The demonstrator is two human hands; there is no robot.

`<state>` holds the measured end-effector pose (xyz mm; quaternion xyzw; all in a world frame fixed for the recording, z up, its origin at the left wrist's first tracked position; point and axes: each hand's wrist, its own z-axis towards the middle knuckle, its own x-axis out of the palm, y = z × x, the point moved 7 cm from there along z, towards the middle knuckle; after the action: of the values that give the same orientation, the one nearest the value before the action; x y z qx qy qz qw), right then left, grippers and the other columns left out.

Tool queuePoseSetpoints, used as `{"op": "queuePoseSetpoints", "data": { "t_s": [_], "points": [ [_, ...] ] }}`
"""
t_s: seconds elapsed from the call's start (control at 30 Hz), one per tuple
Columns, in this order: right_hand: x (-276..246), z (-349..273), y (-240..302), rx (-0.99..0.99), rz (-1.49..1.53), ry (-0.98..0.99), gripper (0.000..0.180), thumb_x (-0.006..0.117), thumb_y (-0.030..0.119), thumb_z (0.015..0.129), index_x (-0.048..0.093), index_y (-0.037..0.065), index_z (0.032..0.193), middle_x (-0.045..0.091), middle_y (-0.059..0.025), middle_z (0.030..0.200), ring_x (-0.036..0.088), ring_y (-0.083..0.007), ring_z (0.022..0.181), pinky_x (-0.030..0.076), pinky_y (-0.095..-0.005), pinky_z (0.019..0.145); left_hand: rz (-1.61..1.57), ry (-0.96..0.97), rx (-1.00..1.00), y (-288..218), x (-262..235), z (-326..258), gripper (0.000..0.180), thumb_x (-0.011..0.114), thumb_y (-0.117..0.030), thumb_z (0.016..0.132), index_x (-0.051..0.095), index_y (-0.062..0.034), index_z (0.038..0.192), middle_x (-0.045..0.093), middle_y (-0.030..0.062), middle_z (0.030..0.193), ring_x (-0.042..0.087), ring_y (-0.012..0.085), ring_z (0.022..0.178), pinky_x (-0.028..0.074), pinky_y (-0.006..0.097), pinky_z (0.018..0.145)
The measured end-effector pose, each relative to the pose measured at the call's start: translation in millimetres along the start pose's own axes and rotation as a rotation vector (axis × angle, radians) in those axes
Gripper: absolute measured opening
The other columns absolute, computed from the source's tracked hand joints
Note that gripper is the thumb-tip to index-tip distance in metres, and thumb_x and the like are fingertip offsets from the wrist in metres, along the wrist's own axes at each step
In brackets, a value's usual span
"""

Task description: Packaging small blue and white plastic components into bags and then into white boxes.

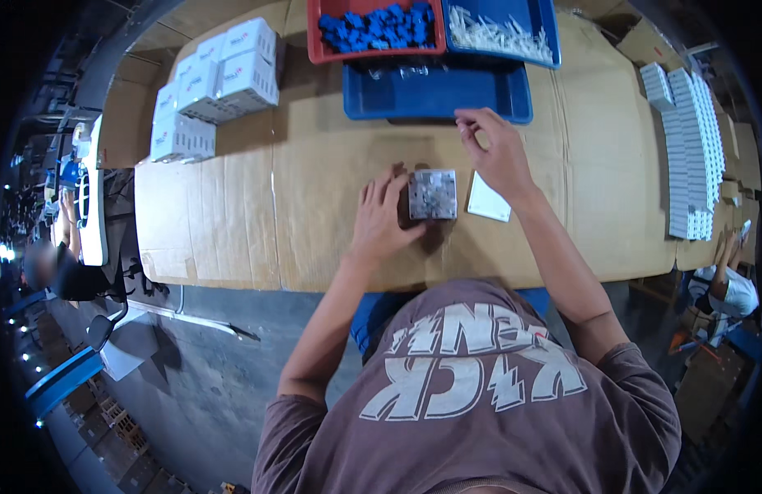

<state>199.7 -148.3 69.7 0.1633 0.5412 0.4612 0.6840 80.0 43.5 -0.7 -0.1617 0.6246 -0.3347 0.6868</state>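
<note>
Two bare hands work at a cardboard-covered table (pixel 340 165). Square module (pixel 433 195), pale-rimmed, inner parts showing, lies near the table's front edge; clock centred on it. Left hand (pixel 381 218) at 8 o'clock: thumb and forefinger wide apart, bracketing its left side; cannot tell whether they press it. Right hand (pixel 495 152) at 2 o'clock, raised: fingers curled, narrow gap to thumb; cannot tell whether anything is pinched. White plate (pixel 486 200) at 3, just beside the module. Blue tray (pixel 437 92) at 12; beyond, red bin (pixel 317 41) of blue pieces towards 11, blue bin (pixel 548 37) of white pieces at 1. White boxes (pixel 224 78) stacked at 10.
</note>
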Motion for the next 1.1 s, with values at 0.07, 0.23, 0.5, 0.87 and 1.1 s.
{"op": "queuePoseSetpoints", "data": {
  "t_s": [0.07, 0.23, 0.5, 0.87, 1.1],
  "points": [
    [3, 42, -1, -0.007, 0.020, -0.017, 0.023, 0.067, 0.004, 0.091, 0.070, 0.003, 0.114, 0.073, -0.0129, 0.096, 0.071, -0.0309, 0.086, 0.055, -0.0391, 0.075, 0.018, -0.034, 0.002, -2, -2, -1, 0.092, 0.088, -0.036, 0.068, 0.045, -0.0087, 0.145, 0.049, 0.0154, 0.150, 0.046, 0.0360, 0.138, 0.033, 0.050, 0.117],
    [24, 146, -23, -0.130, -0.269, 0.004, 0.025, 0.065, 0.009, 0.096, 0.069, 0.003, 0.120, 0.075, -0.0116, 0.104, 0.072, -0.0304, 0.098, 0.055, -0.0410, 0.090, 0.009, -0.050, -0.003, -3, -3, 0, 0.092, 0.087, -0.037, 0.071, 0.046, -0.0056, 0.147, 0.053, 0.0148, 0.147, 0.044, 0.0335, 0.143, 0.029, 0.051, 0.122],
    [54, 237, -24, -0.336, -0.800, 0.032, 0.022, 0.064, 0.014, 0.092, 0.075, 0.009, 0.110, 0.063, -0.0074, 0.132, 0.056, -0.0263, 0.130, 0.035, -0.0509, 0.117, -0.001, -0.029, -0.041, -1, -6, 1, 0.084, 0.085, -0.041, 0.075, 0.051, -0.0058, 0.144, 0.055, 0.0122, 0.147, 0.043, 0.0309, 0.145, 0.028, 0.047, 0.123],
    [55, 249, -44, -0.343, -0.774, 0.088, 0.017, 0.075, 0.012, 0.083, 0.074, 0.007, 0.099, 0.063, -0.0088, 0.133, 0.050, -0.0261, 0.137, 0.026, -0.0529, 0.125, -0.003, -0.037, -0.039, -7, -14, 6, 0.080, 0.085, -0.041, 0.076, 0.054, -0.0062, 0.141, 0.056, 0.0120, 0.145, 0.046, 0.0295, 0.142, 0.029, 0.047, 0.122],
    [13, 203, 12, -0.609, -0.417, -0.188, 0.016, 0.076, 0.009, 0.084, 0.069, 0.008, 0.098, 0.066, -0.0054, 0.128, 0.059, -0.0265, 0.124, 0.039, -0.0474, 0.114, 0.038, -0.059, -0.037, -4, -7, 3, 0.080, 0.086, -0.043, 0.075, 0.054, -0.0069, 0.139, 0.056, 0.0117, 0.145, 0.046, 0.0295, 0.141, 0.030, 0.048, 0.121]
  ]
}}
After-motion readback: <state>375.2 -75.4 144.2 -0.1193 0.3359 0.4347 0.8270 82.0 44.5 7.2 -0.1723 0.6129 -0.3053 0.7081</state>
